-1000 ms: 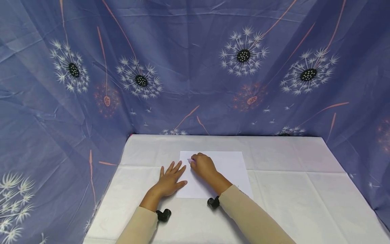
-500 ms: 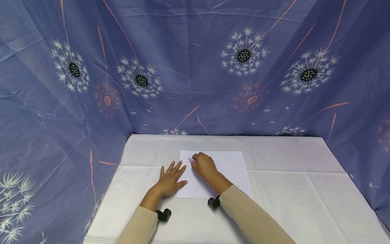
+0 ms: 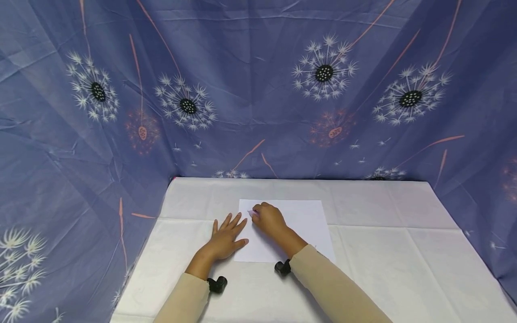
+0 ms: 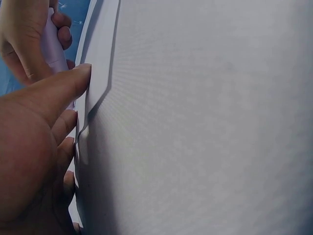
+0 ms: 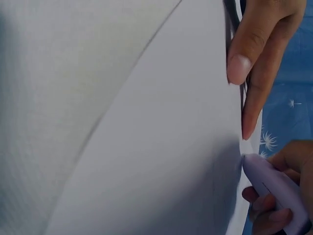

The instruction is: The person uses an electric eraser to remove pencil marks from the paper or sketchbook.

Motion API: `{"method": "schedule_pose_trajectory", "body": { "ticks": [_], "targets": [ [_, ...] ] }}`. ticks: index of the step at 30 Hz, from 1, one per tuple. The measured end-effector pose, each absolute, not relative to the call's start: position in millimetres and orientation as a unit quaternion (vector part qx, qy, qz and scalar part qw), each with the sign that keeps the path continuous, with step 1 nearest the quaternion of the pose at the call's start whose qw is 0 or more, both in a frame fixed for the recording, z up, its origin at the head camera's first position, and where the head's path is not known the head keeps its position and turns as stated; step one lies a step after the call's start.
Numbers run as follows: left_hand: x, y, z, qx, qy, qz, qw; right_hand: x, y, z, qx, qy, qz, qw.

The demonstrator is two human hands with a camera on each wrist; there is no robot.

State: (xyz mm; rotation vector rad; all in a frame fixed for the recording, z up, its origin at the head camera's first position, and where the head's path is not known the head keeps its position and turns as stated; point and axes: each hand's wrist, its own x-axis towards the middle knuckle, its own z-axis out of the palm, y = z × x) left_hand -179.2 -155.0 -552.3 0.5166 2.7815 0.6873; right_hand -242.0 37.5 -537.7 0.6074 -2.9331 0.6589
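Note:
A white sheet of paper (image 3: 303, 220) lies on the table. My left hand (image 3: 224, 240) rests with spread fingers over its left edge; in the left wrist view its thumb (image 4: 73, 83) lies on the sheet. My right hand (image 3: 271, 220) grips a thick, pale purple pen-shaped tool (image 5: 276, 186) with a tapered tip, its kind not clear. That tip meets the paper near the upper left corner, just beyond the left fingertips. Curled fingers hide part of the tool's body. Whether the tip leaves a mark is too small to tell.
A white cloth with fold creases covers the table (image 3: 387, 255). Behind and to the left hangs a blue curtain (image 3: 250, 98) printed with dandelions. Small black devices (image 3: 218, 284) are worn at both wrists, below beige sleeves (image 3: 335, 282).
The right hand has made tiny shifts with the purple tool, slightly right and then back left near the paper's corner. The left hand and the paper stay in place.

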Motion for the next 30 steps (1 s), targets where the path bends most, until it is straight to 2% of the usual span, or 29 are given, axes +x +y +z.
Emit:
{"method": "schedule_pose_trajectory", "body": {
  "ticks": [8, 14, 20, 30],
  "targets": [
    [-179.5, -154.6, -553.1, 0.176, 0.949, 0.236, 0.115, -241.9, 37.1, -538.2, 0.195, -0.956, 0.215, 0.050],
    [-179.9, -154.5, -552.6, 0.174, 0.951, 0.230, 0.113, -242.1, 38.2, -538.2, 0.210, -0.953, 0.217, 0.033],
    [-179.9, -154.2, -551.9, 0.176, 0.951, 0.229, 0.112, -242.6, 39.4, -538.0, 0.197, -0.957, 0.209, 0.047],
    [-178.5, -153.7, -550.0, 0.175, 0.950, 0.232, 0.116, -240.2, 38.9, -535.1, 0.208, -0.953, 0.219, 0.032]
  ]
}}
